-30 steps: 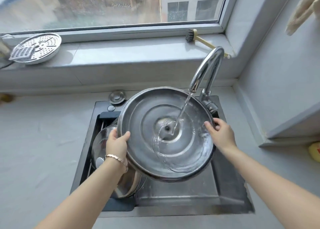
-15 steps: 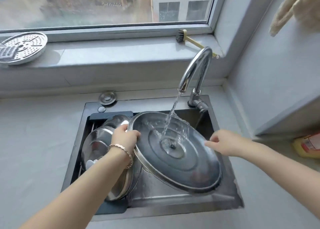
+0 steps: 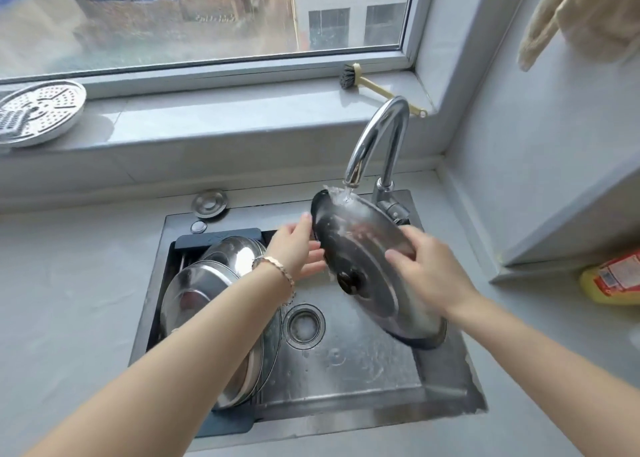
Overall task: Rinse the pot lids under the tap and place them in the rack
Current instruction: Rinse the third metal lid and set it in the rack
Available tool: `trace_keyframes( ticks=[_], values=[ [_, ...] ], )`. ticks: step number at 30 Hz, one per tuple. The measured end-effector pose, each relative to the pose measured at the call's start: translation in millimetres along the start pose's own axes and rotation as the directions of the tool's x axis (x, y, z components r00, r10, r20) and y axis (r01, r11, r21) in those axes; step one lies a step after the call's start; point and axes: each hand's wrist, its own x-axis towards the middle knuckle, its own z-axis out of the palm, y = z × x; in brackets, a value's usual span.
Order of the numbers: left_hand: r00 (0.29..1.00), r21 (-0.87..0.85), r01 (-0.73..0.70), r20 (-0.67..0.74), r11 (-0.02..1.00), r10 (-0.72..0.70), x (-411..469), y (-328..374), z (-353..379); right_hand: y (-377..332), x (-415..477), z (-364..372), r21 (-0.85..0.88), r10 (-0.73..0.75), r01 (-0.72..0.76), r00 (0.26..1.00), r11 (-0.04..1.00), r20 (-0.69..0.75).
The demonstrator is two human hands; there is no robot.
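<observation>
Lid (image 3: 360, 245) tilts under tap (image 3: 377, 138), straight left fingers (image 3: 304, 224) touching its edge, right fingers (image 3: 414, 236) gripping it.

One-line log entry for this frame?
step: rinse | lid: tilted under tap | left hand: touches rim | right hand: holds lid | racked: no

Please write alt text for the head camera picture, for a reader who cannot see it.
A person holds a steel pot lid tilted under the running tap above a sink, the left hand supporting its left rim and the right hand, blurred, lying on its knobbed top face. Other steel lids stand in the rack at the sink's left side.
</observation>
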Motion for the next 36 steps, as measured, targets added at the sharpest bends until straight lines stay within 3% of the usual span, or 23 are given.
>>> trace_keyframes(
  ticks=[3, 6, 8, 12, 15, 18, 20, 26, 28, 30, 32, 34, 36],
  values=[
    [0.974, 0.044, 0.226, -0.036, 0.973, -0.224, 9.0, -32.4, -12.8, 21.0, 14.3, -10.5, 0.349, 0.271, -0.222, 0.958, 0.911, -0.097],
    [0.896, 0.043, 0.444, -0.013, 0.895, -0.444, 7.3, -56.4, -22.3, 35.3, 25.5, -26.4, 0.616, 0.505, -0.329, 0.853, 0.716, -0.133],
    [0.871, 0.028, 0.49, 0.016, 0.871, -0.49, 0.5, -58.4, -24.4, 43.5, 30.5, -35.7, 0.739, 0.593, -0.353, 0.802, 0.574, -0.078],
    [0.943, -0.2, 0.333, 0.084, 0.921, -0.323, 2.0, -51.0, -38.5, 48.0, 27.1, -33.2, 0.879, 0.602, -0.404, 0.777, 0.254, 0.183],
    [0.965, -0.225, 0.131, -0.194, 0.966, -0.176, 8.0, -43.4, -63.8, 50.3, 19.1, -10.7, 0.857, 0.515, -0.505, 0.764, 0.102, 0.389],
    [0.868, 0.016, -0.031, -0.495, 0.999, 0.035, -0.8, -32.0, -82.8, 51.2, 14.9, 28.0, 0.809, 0.434, -0.587, 0.737, 0.03, 0.519],
    [0.802, 0.098, -0.184, -0.561, 0.978, 0.207, -11.1, -22.1, -90.2, 47.8, 18.8, 54.5, 0.779, 0.401, -0.625, 0.729, 0.056, 0.556],
    [0.697, 0.09, -0.428, -0.6, 0.899, 0.392, -27.3, -13.3, -97.8, 31.3, 54.4, 111.5, 0.721, 0.38, -0.675, 0.715, 0.158, 0.587],
    [0.65, 0.187, -0.462, -0.593, 0.867, 0.475, -27.4, -7.8, -96.0, 31.0, 62.3, 122.4, 0.658, 0.433, -0.705, 0.696, 0.263, 0.572],
    [0.614, 0.306, -0.488, -0.545, 0.817, 0.571, -28.0, 5.4, -87.6, 33.9, 60.6, 124.3, 0.47, 0.48, -0.723, 0.689, 0.506, 0.544],
    [0.635, 0.417, -0.463, -0.459, 0.782, 0.621, -26.9, 22.1, -72.0, 44.0, 53.4, 120.2, 0.184, 0.474, -0.641, 0.703, 0.745, 0.53],
    [0.68, 0.527, -0.397, -0.381, 0.752, 0.626, -22.9, 35.0, -55.0, 58.1, 44.3, 114.1, -0.022, 0.448, -0.533, 0.687, 0.846, 0.571],
    [0.736, 0.604, -0.341, -0.305, 0.72, 0.605, -16.5, 40.5, -42.1, 70.0, 33.9, 107.4, -0.133, 0.444, -0.467, 0.657, 0.874, 0.61]
  ],
)
